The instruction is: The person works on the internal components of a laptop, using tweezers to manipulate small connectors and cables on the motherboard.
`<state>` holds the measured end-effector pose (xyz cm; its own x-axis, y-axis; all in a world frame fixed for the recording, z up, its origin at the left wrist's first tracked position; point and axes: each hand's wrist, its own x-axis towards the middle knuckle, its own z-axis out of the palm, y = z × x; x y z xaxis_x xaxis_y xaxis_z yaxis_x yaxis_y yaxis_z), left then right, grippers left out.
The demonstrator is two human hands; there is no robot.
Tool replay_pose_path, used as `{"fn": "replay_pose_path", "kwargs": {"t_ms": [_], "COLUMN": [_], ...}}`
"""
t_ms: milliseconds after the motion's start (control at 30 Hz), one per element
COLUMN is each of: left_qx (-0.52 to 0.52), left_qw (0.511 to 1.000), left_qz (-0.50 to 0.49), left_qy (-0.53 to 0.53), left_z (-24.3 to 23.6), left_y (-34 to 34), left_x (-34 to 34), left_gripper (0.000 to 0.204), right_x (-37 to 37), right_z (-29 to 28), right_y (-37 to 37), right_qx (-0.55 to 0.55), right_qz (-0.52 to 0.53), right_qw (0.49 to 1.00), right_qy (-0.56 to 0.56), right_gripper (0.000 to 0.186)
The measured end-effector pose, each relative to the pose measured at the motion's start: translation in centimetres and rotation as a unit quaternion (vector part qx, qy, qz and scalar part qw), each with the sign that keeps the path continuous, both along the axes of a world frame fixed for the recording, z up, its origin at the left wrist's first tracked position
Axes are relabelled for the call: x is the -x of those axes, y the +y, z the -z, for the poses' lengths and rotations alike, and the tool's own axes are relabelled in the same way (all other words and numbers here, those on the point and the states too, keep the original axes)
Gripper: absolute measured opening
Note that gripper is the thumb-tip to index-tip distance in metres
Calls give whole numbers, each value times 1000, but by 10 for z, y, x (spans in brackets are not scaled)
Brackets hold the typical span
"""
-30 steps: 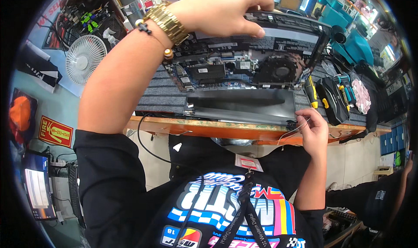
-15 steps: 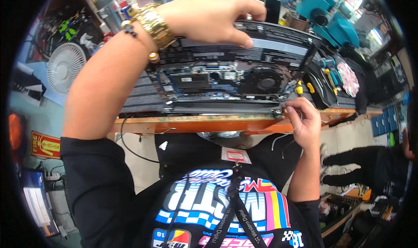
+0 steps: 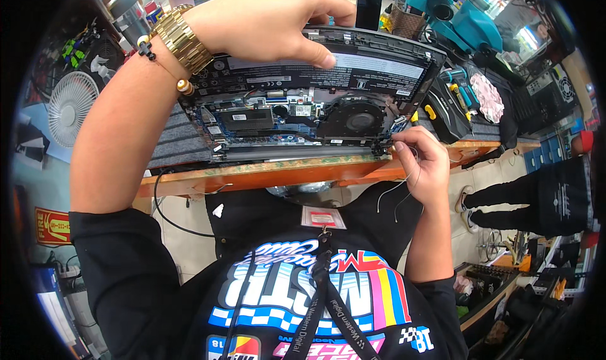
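Observation:
An opened-up laptop [image 3: 297,140] stands tilted at the bench's near edge, its inside facing me. My left hand [image 3: 281,25] grips its far edge, thumb over the black battery [image 3: 379,76] and fingers behind. Below the battery sit the circuit board, a flat dark module [image 3: 246,119] and a round cooling fan [image 3: 360,119]. At the laptop's near right corner, by the hinge, my right hand [image 3: 428,161] is closed in a pinch on a thin grey cable [image 3: 392,188]. Its loose ends dangle below the bench edge. The fingertips partly hide where the cable meets the laptop.
A grey ribbed mat [image 3: 180,142] covers the wooden bench [image 3: 265,172]. To the right lie a black tool pouch [image 3: 445,110], screwdrivers [image 3: 464,98] and a crumpled pink cloth [image 3: 487,98]. A teal microscope [image 3: 470,28] and a phone [image 3: 368,6] stand behind; a white fan [image 3: 71,107] is at left. Another person [image 3: 536,199] stands at right.
The whole view has shifted, so the laptop and both hands appear slightly further left. The left hand keeps its grip. More of the thin cable shows looping across my right hand.

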<state>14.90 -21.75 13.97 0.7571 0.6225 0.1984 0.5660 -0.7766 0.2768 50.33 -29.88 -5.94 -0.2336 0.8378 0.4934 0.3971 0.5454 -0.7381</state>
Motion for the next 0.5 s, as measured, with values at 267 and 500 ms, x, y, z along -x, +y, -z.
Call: {"fn": "replay_pose_path", "kwargs": {"t_ms": [267,500], "left_qx": [50,24], "left_qw": [999,999], "left_qz": [7,-23], "left_qy": [20,18], "left_z": [-13,-7], "left_y": [-4,-6], "left_x": [-3,-1], "left_gripper": [44,44], "right_x": [6,-8], "right_z": [-2,-6], "right_y": [-4,-4], "right_qx": [-18,17], "right_qz": [6,-21], "right_qw": [1000,999], "right_qy": [2,-24], "right_gripper": [11,28]}}
